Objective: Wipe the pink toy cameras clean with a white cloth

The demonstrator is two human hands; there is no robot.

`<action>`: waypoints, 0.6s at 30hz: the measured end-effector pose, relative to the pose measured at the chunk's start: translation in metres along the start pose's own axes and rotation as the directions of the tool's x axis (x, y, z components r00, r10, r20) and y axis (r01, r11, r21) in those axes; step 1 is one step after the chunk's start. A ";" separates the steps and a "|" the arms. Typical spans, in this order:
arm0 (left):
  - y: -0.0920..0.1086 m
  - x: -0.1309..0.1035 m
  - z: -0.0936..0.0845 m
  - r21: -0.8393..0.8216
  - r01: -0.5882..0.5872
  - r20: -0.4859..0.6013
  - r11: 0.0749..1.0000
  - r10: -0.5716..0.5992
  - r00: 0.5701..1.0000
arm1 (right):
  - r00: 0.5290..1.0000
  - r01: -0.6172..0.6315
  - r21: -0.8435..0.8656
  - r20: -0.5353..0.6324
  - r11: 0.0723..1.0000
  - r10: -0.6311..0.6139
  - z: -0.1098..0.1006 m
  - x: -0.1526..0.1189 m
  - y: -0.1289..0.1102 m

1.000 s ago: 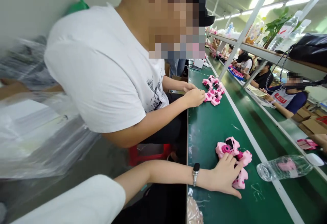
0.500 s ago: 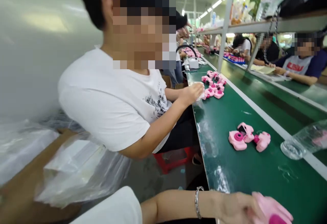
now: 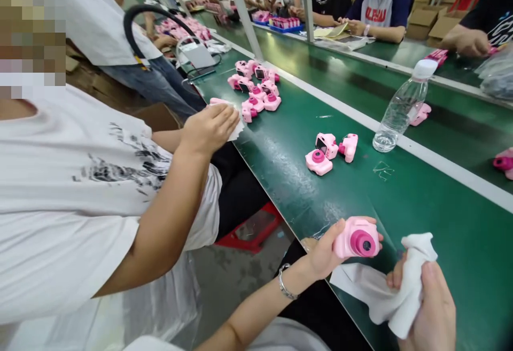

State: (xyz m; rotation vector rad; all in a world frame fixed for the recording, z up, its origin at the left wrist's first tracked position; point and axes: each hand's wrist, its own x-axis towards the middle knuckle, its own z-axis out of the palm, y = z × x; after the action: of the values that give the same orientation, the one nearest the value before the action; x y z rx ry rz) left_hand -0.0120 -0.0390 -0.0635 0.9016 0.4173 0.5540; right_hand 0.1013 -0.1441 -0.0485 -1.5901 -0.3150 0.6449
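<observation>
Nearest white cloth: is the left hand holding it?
No, the right hand grips the white cloth; the left hand holds a pink camera.

Long green bench point(image 3: 452, 212), white strip point(image 3: 340, 106) running lengthwise, surface glossy with reflected light. Pale posts point(image 3: 241, 12) standing along it. Red stool point(image 3: 240, 241) on grey floor point(image 3: 224, 292). Cardboard boxes point(image 3: 420, 21) beyond, upper right.

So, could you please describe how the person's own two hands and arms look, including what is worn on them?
The left hand is ungloved, with a silver-coloured metal band around its wrist. On that arm, a bit of white sleeve shows at the bottom edge. The right hand is ungloved too; no sleeve shows there.
</observation>
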 end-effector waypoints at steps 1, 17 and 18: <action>-0.001 -0.001 0.000 0.005 -0.004 0.003 1.000 0.004 1.000 | 0.997 -0.052 0.024 -0.057 0.998 0.053 0.003 0.001 -0.002; -0.012 0.007 0.008 -0.378 -0.017 -0.208 0.926 -0.067 0.976 | 0.653 0.687 -0.466 0.059 0.558 -0.755 0.026 -0.001 0.036; -0.011 0.010 0.006 -0.386 -0.029 -0.212 0.922 -0.058 0.976 | 0.683 0.662 -0.456 0.041 0.594 -0.730 0.026 -0.005 0.039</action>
State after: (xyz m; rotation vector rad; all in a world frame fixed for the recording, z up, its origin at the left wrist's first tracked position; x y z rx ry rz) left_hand 0.0022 -0.0426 -0.0703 0.4557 0.4926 0.6973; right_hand 0.0758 -0.1303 -0.0861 -1.7415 -0.9780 -0.1980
